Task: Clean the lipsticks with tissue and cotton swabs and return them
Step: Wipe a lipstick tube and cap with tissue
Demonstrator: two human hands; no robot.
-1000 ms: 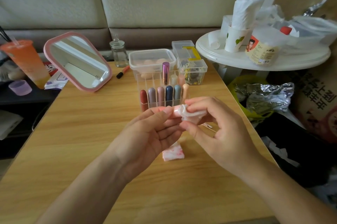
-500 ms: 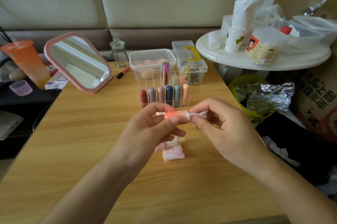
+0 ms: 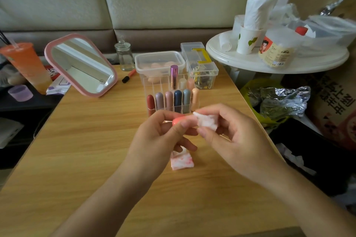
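We're holding coral lipstick [image 3: 180, 120] sideways in left hand [image 3: 158, 140], thumb and fingers curling round it, just in front of clear organizer [image 3: 154, 85]. Right hand [image 3: 237, 140] is pinching crumpled tissue [image 3: 207, 121] against tube's right end. Organizer is carrying six capped lipsticks [image 3: 177, 100] upright in front row (brick red through to peach), with purple tube [image 3: 174, 76] behind. Lidded box [image 3: 146, 59] is showing pinkish shapes inside. Stained tissue [image 3: 182, 161] is lying on table [image 3: 86, 140] below left hand. Bare wood is stretching left and toward us; right edge is running near right hand.
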